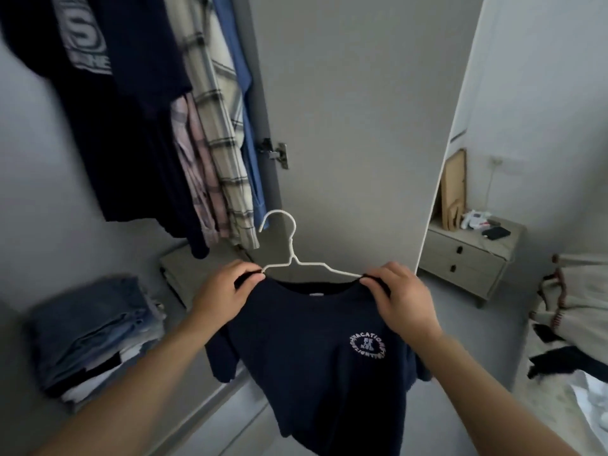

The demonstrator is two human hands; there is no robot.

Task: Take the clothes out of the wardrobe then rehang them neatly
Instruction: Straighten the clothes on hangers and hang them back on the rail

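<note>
The left hand (227,284) and the right hand (399,291) each pinch a shoulder of the navy shirt (316,357), which hangs on the white hanger (289,258).

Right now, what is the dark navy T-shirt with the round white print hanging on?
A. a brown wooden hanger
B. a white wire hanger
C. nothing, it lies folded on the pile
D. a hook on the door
B: the dark navy T-shirt sits on a white wire hanger, with the left hand and right hand pinching its shoulders.

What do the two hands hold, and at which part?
Both hold the navy T-shirt at its shoulders, on the hanger: left hand, right hand.
</note>
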